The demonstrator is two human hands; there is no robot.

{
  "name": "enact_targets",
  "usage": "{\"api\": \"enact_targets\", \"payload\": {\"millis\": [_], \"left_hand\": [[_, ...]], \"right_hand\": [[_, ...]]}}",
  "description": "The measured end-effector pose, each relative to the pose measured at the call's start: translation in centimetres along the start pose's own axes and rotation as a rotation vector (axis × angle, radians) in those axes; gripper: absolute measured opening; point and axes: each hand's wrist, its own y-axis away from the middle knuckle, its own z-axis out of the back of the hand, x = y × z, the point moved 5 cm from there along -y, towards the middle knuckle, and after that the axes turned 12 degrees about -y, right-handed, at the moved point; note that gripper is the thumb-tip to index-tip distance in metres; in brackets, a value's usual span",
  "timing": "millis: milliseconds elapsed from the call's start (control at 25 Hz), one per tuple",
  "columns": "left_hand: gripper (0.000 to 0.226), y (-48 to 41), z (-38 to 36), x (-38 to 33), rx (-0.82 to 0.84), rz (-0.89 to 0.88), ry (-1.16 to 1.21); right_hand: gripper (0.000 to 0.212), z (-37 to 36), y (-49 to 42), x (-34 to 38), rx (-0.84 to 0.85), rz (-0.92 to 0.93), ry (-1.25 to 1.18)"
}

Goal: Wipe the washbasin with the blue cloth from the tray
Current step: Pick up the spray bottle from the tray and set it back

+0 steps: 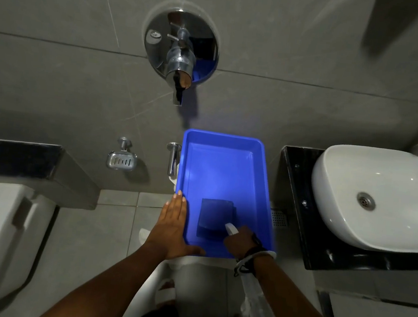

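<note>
The folded blue cloth [216, 217] lies flat in the near end of the blue tray [264, 179], not lifted yet. The right hand [242, 239] reaches in beside it, closed around something white, perhaps a spray bottle's nozzle [229, 228]; hard to say. The left hand [173, 229] is spread flat, steadying the tray's left rim. Off to the right the white washbasin [349, 223] sits untouched on its black counter [298, 200], so I'd say all the wiping lies ahead.

Head camera looks steeply down (close) at tray [226, 144].
</note>
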Motion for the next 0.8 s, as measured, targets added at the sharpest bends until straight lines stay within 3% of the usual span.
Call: {"api": "enact_targets", "payload": {"millis": [80, 200, 320, 480, 640, 800], "left_hand": [[0.153, 0.1, 0.0, 0.0, -0.002, -0.005, 0.016], [0.154, 0.2, 0.1, 0.0, -0.013, -0.002, 0.029], [0.156, 0.1, 0.0, 0.0, -0.018, 0.009, 0.047], [0.156, 0.1, 0.3, 0.0, -0.023, 0.019, 0.033], [0.157, 0.1, 0.4, -0.1, -0.053, 0.003, 0.032], [0.158, -0.1, 0.2, 0.0, -0.042, 0.006, 0.049]], "right_hand": [[0.026, 0.5, 1.0, 0.8, 0.047, 0.05, 0.025], [0.011, 2.5, 3.4, 3.6, -0.015, 0.271, -0.032], [0.02, 5.9, 6.6, 9.0, -0.146, 0.59, -0.163], [0.033, 8.8, 9.4, 16.8, -0.234, 0.866, -0.314], [0.034, 8.2, 5.7, 21.7, -0.412, 0.899, -0.378], [0.037, 6.0, -0.7, 22.7, -0.362, 0.834, -0.478]]}}
